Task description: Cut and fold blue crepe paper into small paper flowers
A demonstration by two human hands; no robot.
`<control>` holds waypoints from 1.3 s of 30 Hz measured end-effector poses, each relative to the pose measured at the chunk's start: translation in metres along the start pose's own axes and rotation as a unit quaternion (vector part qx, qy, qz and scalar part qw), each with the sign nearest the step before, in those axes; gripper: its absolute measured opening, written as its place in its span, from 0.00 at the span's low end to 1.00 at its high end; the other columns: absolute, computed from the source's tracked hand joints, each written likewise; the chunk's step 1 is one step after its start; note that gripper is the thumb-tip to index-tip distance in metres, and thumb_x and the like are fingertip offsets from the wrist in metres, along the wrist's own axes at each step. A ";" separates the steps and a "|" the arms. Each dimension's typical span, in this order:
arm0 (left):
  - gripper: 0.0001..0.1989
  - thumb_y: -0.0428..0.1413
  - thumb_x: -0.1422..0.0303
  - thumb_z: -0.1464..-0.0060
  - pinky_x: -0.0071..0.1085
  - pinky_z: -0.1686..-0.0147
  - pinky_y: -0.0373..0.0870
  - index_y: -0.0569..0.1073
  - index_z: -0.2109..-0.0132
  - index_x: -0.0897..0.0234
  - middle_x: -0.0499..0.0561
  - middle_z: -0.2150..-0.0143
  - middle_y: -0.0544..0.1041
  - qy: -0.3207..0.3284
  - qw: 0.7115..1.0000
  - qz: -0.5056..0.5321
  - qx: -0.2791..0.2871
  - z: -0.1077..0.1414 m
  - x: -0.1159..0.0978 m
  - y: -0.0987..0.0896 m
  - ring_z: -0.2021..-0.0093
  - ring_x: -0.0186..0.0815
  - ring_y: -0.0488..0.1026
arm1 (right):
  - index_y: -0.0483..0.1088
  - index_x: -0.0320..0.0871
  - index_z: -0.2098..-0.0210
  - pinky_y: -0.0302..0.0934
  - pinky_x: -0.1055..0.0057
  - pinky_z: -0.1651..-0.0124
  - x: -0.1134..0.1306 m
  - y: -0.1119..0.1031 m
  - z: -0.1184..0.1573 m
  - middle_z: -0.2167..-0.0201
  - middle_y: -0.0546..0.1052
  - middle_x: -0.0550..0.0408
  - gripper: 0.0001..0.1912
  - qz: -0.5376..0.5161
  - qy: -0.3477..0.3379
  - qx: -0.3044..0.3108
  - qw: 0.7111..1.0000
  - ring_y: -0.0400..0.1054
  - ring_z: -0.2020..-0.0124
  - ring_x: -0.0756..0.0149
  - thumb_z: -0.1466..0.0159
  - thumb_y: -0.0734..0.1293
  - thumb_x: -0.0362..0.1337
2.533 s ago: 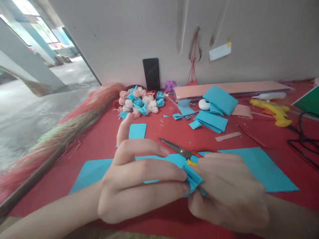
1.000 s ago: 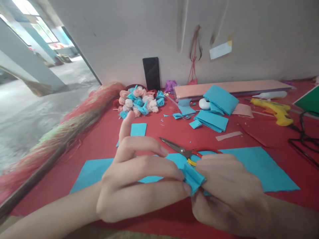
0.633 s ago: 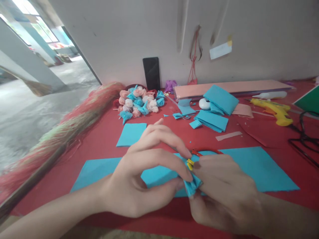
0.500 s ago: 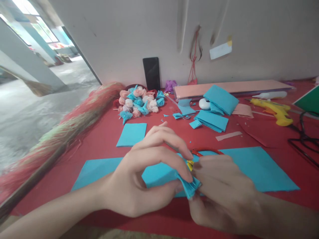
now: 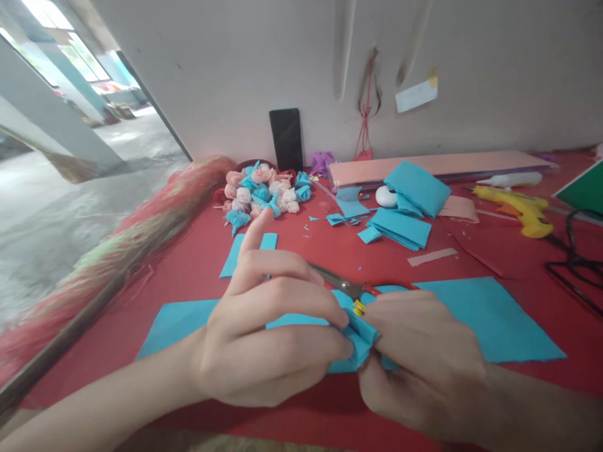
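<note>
Vs 0.5 s ago, my left hand [image 5: 273,336] is raising 1 finger; it's pinching folded blue paper [image 5: 363,339] from left, my right hand [image 5: 424,358] from right.

Bare left hand [image 5: 273,336], bare right hand [image 5: 424,351], uncovered forearms [image 5: 127,392]

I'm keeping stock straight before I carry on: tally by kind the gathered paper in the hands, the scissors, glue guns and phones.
Blue bundle, held by left hand and right hand: 1
Scissors: 1
Glue gun: 1
Phone: 1
Total: 4
</note>
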State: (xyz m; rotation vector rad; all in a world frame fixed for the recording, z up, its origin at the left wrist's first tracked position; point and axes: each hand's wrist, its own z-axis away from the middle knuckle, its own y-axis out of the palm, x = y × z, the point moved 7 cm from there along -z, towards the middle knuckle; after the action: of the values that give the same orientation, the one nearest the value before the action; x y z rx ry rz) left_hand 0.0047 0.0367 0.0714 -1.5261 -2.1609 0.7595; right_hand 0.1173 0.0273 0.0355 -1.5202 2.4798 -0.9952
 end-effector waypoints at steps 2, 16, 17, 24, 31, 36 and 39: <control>0.07 0.56 0.76 0.53 0.42 0.36 0.53 0.70 0.70 0.57 0.40 0.72 0.75 -0.005 1.000 -0.002 0.001 0.001 -0.001 0.000 0.63 0.32 0.66 | 0.55 0.41 0.82 0.45 0.71 0.78 0.000 -0.001 -0.001 0.87 0.58 0.63 0.14 0.003 0.000 -0.001 1.000 0.49 0.82 0.74 0.43 0.56 0.25; 0.07 0.56 0.75 0.51 0.42 0.45 0.67 0.70 0.70 0.57 0.39 0.73 0.78 -0.014 0.999 0.036 0.008 -0.003 0.001 -0.002 0.64 0.34 0.73 | 0.55 0.41 0.85 0.44 0.72 0.79 -0.003 0.001 -0.002 0.87 0.55 0.62 0.16 -0.025 0.020 0.011 0.999 0.47 0.83 0.75 0.42 0.55 0.24; 0.06 0.57 0.75 0.52 0.40 0.46 0.67 0.70 0.68 0.58 0.39 0.73 0.78 -0.021 0.999 0.044 0.005 -0.004 0.002 -0.001 0.64 0.34 0.73 | 0.55 0.40 0.85 0.44 0.72 0.79 -0.004 0.002 -0.002 0.87 0.55 0.63 0.17 -0.029 0.021 0.017 0.999 0.47 0.83 0.75 0.42 0.55 0.24; 0.06 0.58 0.77 0.54 0.36 0.57 0.69 0.72 0.66 0.64 0.47 0.73 0.76 -0.108 0.967 0.232 0.001 -0.007 0.016 0.009 0.71 0.32 0.71 | 0.57 0.41 0.81 0.46 0.72 0.77 -0.001 0.000 0.001 0.85 0.61 0.63 0.13 -0.027 -0.013 0.009 0.999 0.52 0.81 0.74 0.41 0.55 0.26; 0.03 0.59 0.76 0.53 0.34 0.58 0.70 0.73 0.71 0.65 0.51 0.68 0.74 -0.160 0.932 0.320 0.057 -0.006 0.018 0.020 0.67 0.32 0.71 | 0.58 0.43 0.77 0.50 0.72 0.75 0.000 0.002 0.007 0.83 0.65 0.62 0.09 -0.044 -0.029 0.020 0.998 0.57 0.80 0.72 0.43 0.57 0.26; 0.03 0.60 0.75 0.50 0.34 0.51 0.71 0.73 0.71 0.66 0.53 0.63 0.79 -0.181 0.909 0.373 0.033 -0.003 0.019 0.023 0.59 0.35 0.75 | 0.59 0.44 0.73 0.49 0.73 0.74 -0.005 0.011 0.011 0.81 0.64 0.64 0.06 -0.058 -0.008 0.078 0.995 0.57 0.80 0.73 0.41 0.58 0.29; 0.02 0.60 0.75 0.50 0.33 0.51 0.72 0.75 0.70 0.67 0.55 0.64 0.81 -0.178 0.915 0.362 0.008 -0.002 0.021 0.021 0.58 0.36 0.76 | 0.61 0.43 0.72 0.48 0.73 0.76 -0.008 0.013 0.008 0.81 0.64 0.63 0.07 -0.069 0.006 0.091 0.993 0.55 0.80 0.72 0.38 0.55 0.30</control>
State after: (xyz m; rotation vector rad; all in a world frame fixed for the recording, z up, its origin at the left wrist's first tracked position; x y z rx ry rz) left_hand 0.0146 0.0620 0.0604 -2.3648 -1.7578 1.3683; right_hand 0.1144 0.0336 0.0199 -1.6491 2.2439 -1.2187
